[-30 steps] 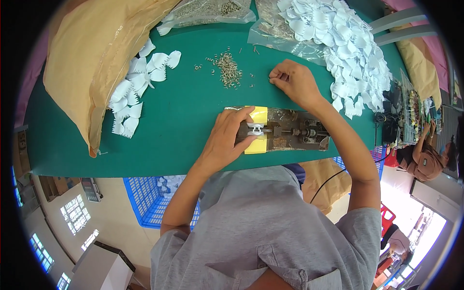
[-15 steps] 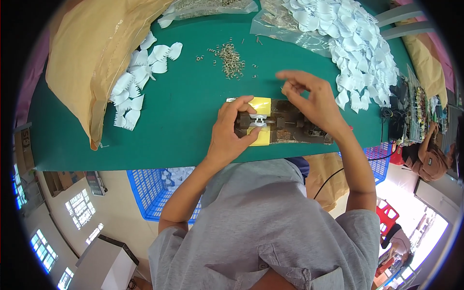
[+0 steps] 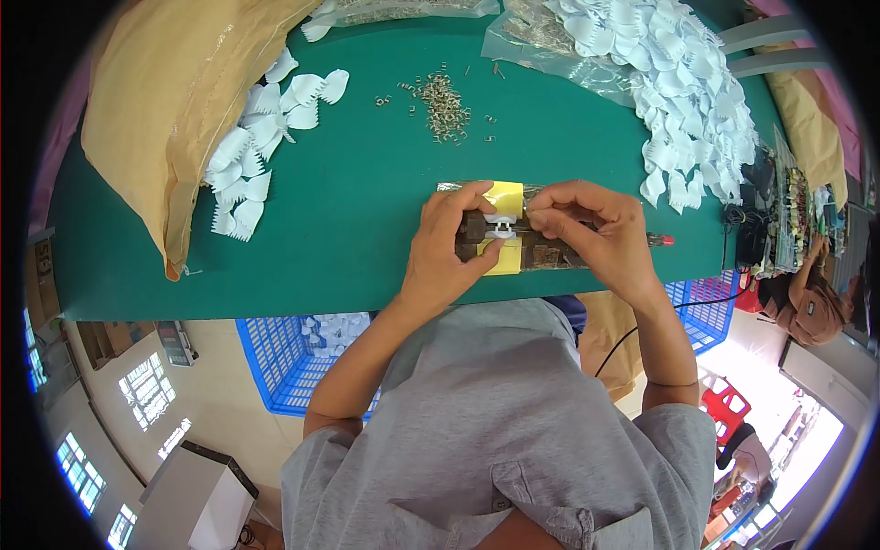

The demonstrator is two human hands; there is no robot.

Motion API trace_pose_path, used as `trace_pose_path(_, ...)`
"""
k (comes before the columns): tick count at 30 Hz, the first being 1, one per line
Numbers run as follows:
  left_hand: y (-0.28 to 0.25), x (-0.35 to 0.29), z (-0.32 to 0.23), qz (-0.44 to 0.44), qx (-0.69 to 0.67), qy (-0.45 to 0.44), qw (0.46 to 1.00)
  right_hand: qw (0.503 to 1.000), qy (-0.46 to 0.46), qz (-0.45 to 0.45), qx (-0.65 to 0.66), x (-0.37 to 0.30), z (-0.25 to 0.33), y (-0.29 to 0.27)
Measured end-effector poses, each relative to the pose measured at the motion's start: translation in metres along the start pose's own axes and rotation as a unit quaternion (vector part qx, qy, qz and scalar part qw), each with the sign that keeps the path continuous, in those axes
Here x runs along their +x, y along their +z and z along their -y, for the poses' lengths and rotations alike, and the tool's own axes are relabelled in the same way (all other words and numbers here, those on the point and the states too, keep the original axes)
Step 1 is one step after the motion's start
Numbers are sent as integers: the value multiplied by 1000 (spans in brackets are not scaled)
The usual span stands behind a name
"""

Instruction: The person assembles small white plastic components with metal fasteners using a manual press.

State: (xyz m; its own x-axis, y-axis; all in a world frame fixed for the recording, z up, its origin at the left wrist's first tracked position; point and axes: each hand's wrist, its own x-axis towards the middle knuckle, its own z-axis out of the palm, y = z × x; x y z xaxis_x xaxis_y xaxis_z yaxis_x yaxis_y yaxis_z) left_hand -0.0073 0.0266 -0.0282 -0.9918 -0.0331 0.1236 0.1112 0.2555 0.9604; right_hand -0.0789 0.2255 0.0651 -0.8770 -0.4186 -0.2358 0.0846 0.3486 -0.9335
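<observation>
Tabletop (image 3: pixel 348 211) plain green; tool (image 3: pixel 552 256) dark brown, rusty blotches, bright yellow band (image 3: pixel 501 263) across it, red tip (image 3: pixel 666 240) at right end; small part (image 3: pixel 500 233) on the band white; toothed pieces, left heap (image 3: pixel 243 170) and right heap (image 3: pixel 692 110), both white with a bluish cast; tiny clips (image 3: pixel 445 112) mixed silvery and brassy; big paper bag (image 3: pixel 137 119) tan, plastic bag (image 3: pixel 587 73) see-through; basket (image 3: pixel 275 367) strong blue, grid pattern in its sides; worker's shirt (image 3: pixel 513 403) heather grey; cord (image 3: pixel 616 350) black; floor (image 3: pixel 234 403) cream; stool (image 3: pixel 726 410) bright red; co-worker's top (image 3: pixel 811 307) brown; bars (image 3: pixel 779 62) top right grey; cloth (image 3: pixel 839 119) near them pink
</observation>
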Motion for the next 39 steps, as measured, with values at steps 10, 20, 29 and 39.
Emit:
trace_pose_path(10, -2, 0, 1, -1, 17, 20, 1000, 972, 49, 38, 227, 4, -4, -14)
trace_pose_path(20, -1, -3, 3, 1, 22, 30, 999, 991, -3, 20, 136, 14, -20, -20)
trace_pose_path(29, -3, -1, 1, 4, 17, 8, 1000, 974, 23, 18, 225, 2, -4, -3)
trace_pose_path(39, -6, 4, 8, 6, 25, 60, 998, 928, -257, -35, -267, 8, -12, 18)
